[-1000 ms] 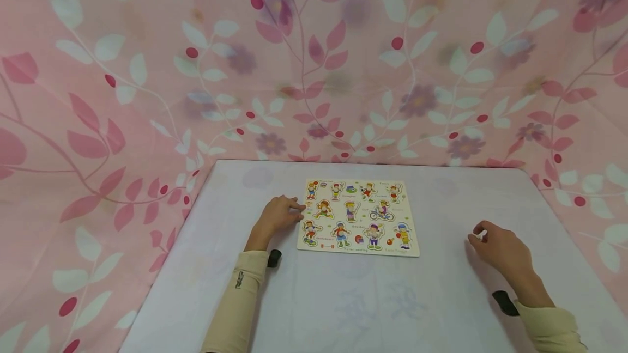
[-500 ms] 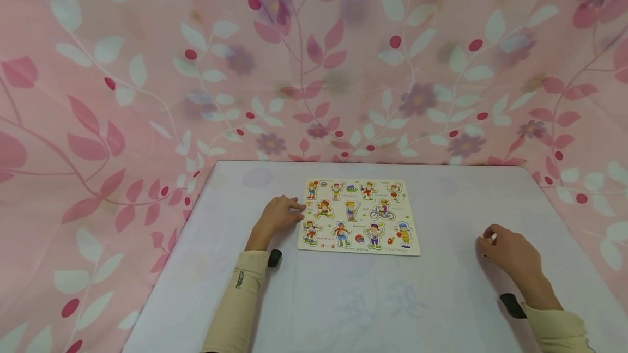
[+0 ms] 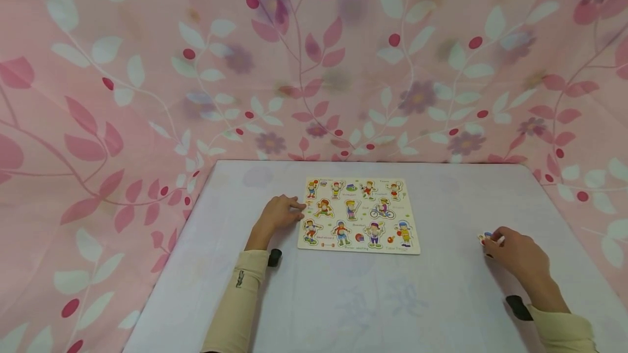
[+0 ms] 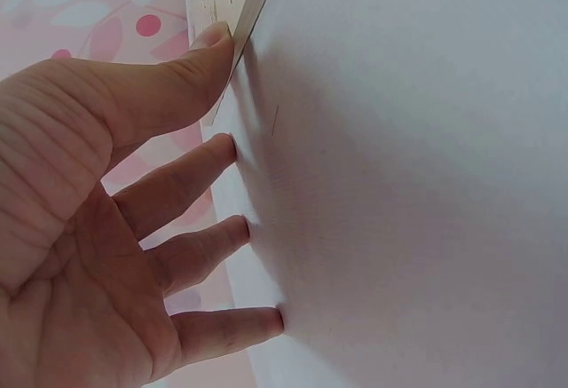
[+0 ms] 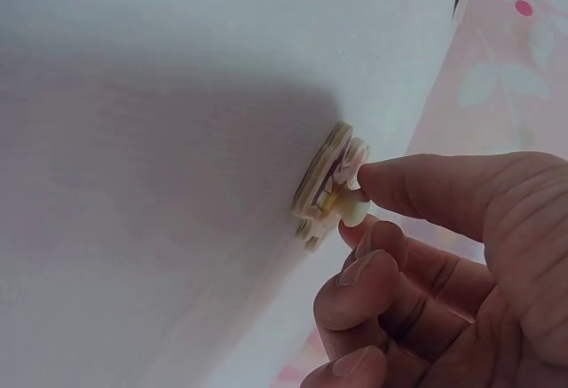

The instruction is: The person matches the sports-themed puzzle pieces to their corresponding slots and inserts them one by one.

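Head view: puzzle board (image 3: pixel 358 215) lies flat on worktop (image 3: pixel 343 298); left hand (image 3: pixel 277 214) rests open at its left edge; right hand (image 3: pixel 517 255) well apart. Left wrist view: straight fingers (image 4: pixel 191 166) touch worktop. Right wrist view: fingertips (image 5: pixel 390 179) pinch puzzle piece (image 5: pixel 327 184) by its knob, piece lying on worktop.

Print on the puzzle piece (image 3: pixel 484 237) and puzzle board (image 3: pixel 358 214) labels too small to read.

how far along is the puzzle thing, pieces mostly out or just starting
Just starting, it seems. One piece lies on the white table, right of the puzzle board, and the right hand pinches its peg with thumb and forefinger. The left hand rests on the table, thumb against the board's left edge. Nearly all the other figures appear to sit in the board, so most of the work is left.
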Motion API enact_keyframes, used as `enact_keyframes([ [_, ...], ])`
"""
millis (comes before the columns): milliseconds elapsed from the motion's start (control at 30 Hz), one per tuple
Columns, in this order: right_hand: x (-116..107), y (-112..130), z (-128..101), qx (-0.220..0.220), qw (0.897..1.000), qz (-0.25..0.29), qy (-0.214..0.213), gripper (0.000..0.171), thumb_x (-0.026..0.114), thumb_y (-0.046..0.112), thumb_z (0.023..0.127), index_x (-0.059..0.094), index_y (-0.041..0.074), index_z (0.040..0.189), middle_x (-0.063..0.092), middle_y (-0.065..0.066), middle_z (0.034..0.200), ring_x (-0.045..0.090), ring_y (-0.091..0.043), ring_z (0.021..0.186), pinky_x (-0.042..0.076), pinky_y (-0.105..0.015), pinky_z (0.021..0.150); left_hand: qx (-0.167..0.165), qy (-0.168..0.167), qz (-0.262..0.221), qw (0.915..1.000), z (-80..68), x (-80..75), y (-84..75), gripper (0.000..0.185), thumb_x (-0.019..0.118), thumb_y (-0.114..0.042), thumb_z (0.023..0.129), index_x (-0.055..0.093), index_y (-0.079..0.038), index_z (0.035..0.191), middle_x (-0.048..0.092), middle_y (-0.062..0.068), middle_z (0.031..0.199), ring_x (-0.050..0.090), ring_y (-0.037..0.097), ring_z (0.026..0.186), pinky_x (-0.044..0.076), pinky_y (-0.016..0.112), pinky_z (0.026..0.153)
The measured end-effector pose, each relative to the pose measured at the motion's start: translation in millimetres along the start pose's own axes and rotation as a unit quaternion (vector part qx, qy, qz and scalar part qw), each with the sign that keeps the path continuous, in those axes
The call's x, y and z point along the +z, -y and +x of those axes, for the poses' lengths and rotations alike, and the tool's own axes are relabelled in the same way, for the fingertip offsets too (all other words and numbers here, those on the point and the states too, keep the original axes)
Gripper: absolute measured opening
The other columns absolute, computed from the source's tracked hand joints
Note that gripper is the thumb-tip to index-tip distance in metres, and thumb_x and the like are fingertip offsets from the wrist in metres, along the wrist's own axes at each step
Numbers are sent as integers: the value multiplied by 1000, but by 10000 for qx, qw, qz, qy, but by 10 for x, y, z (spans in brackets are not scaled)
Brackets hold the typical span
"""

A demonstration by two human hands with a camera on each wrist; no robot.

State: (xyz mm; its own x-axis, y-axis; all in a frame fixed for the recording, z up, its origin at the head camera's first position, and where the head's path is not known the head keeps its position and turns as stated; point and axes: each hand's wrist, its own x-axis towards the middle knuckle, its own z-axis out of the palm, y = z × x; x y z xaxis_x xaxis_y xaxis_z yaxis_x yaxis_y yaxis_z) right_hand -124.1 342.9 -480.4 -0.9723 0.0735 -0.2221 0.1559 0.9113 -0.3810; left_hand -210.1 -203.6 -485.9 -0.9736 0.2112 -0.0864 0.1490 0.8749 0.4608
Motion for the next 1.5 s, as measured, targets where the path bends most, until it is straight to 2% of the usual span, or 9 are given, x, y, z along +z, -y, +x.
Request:
enact_keyframes([
  [267,-7,-34,-12,-67,10000,-21,-35,38,59,38,94,59,0,101,64,-15,86,56,-22,65,41,-34,49,-29,-35,0,10000,2,-2,11,29,77,-24,86,75,-18,114,59,10,135,51,36,128,37,49,107],
  [700,-25,37,2,23,9999,-87,51,34,61,30,93,57,-3,101,62,-15,82,54,-22,64,42,-33,49,-9,-8,39,10000,1,7,19,30,77,-24,86,75,-19,115,60,9,135,51,36,128,37,48,108],
  [1067,58,284,11,-500,9987,-12,-83,30,62,27,93,59,-2,100,61,-10,80,52,-20,62,41,-32,49,56,-73,10,10000,-3,20,13,29,78,-23,85,76,-18,114,61,9,133,50,37,129,38,48,107],
  [1500,196,648,109,-787,9968,-147,-66,26,65,24,91,60,-1,100,58,-6,74,50,-19,59,39,-31,47,46,-101,-45,9999,-10,11,6,28,78,-21,85,76,-18,113,62,9,132,52,36,126,40,47,105],
])
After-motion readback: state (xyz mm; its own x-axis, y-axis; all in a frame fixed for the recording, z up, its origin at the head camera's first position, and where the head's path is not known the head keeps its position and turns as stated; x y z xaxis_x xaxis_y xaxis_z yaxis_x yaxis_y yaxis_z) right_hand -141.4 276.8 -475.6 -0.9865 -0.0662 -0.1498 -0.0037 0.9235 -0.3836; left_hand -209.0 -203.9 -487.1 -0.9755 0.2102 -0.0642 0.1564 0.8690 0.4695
